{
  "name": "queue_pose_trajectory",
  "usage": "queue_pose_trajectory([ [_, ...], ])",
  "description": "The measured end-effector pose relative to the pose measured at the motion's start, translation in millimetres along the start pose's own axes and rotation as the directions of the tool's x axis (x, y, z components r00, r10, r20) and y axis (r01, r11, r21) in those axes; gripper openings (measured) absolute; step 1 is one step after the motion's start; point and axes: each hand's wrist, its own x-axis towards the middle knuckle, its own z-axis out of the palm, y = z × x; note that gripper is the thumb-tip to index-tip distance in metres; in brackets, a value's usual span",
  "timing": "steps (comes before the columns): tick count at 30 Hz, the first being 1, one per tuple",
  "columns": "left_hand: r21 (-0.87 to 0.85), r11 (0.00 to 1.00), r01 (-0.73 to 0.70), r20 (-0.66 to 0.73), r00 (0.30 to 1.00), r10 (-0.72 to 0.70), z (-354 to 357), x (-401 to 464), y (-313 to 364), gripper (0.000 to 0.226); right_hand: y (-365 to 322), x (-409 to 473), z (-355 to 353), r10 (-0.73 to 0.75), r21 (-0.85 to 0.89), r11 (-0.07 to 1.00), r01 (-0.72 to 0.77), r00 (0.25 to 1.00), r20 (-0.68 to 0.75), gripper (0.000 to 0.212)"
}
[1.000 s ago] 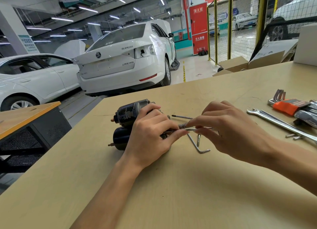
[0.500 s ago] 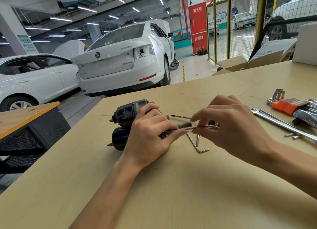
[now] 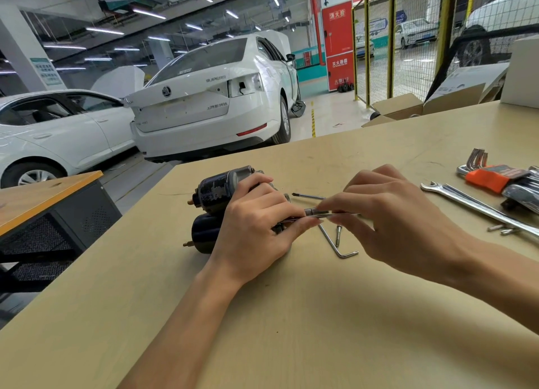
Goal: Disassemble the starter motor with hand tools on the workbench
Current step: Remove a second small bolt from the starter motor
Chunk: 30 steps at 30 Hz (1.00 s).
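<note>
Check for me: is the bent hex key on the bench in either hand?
No, the hex key lies loose on the workbench below both hands.

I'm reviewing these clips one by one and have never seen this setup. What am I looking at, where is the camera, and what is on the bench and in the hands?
The camera sits on the person's head, looking down at two bare hands; there is no robot. The left hand grips a dark starter motor on the tan workbench. The right hand pinches a thin metal tool at the motor's end. A loose hex key, a long spanner and an orange-holdered key set lie nearby. White cars stand behind.
</note>
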Motion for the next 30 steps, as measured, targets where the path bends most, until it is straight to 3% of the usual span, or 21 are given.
queue_pose_trajectory([
  [12,-0.021,1.0,0.014,0.016,1.0,-0.014,0.6,-0.5,1.1,0.031,-1.7,-1.0,1.5,0.024,-0.031,0.999,-0.028,0.994,-0.106,0.02],
  [23,-0.016,1.0,0.018,0.015,1.0,-0.018,0.5,-0.3,0.4,0.026,-1.1,-0.9,1.4,0.073,-0.039,0.996,-0.074,0.997,-0.036,0.014],
  [30,-0.009,1.0,0.005,0.012,1.0,-0.005,0.3,-0.8,-0.5,0.027,0.3,-0.7,-0.1,0.073,0.057,0.996,-0.072,0.997,-0.006,0.02],
])
